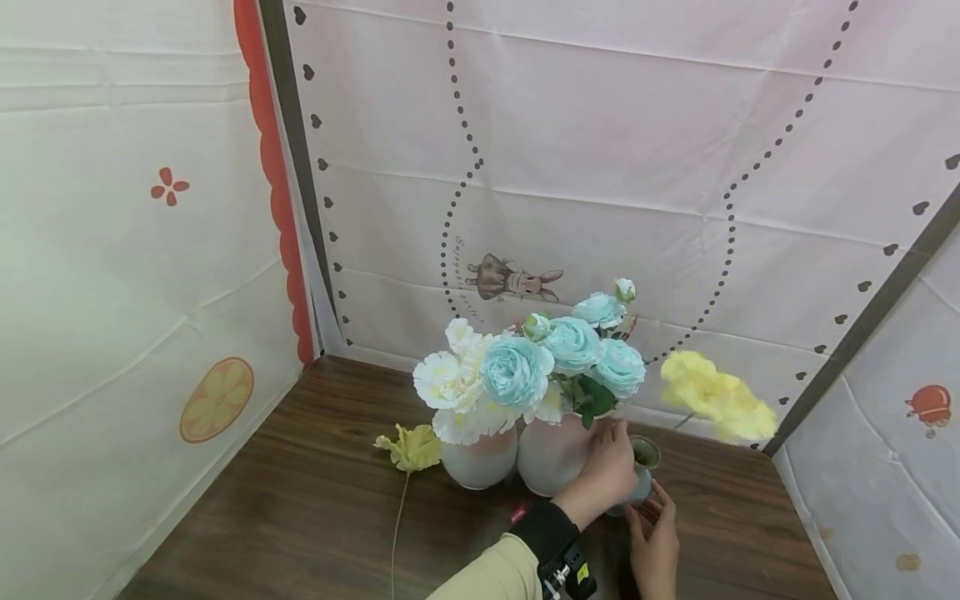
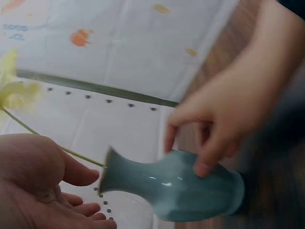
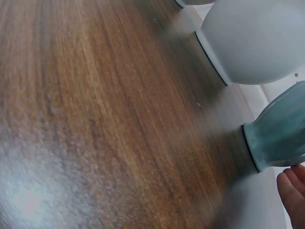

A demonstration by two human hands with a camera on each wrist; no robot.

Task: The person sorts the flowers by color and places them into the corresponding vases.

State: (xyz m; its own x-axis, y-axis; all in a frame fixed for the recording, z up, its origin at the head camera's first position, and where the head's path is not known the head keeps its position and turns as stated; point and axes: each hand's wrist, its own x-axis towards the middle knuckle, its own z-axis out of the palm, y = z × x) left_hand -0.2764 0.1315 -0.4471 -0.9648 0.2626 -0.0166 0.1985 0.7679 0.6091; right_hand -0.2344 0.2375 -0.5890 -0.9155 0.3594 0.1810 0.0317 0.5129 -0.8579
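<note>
Table (image 1: 300, 500): dark brown wood-grain top, set into a corner between printed fabric panels.

Standing or lying directly on it:
1. White round vase (image 1: 480, 462), holding white flowers, left of centre.
2. Pink-white round vase (image 1: 551, 454), holding blue flowers, touching or just beside item 1 on its right.
3. Small blue-green vase (image 1: 643, 475), just right of item 2, base on the wood, carrying 1 yellow flower on a thin stem.
4. Loose yellow flower (image 1: 410, 448), lying flat left of item 1, its long stem running toward the near edge.
</note>
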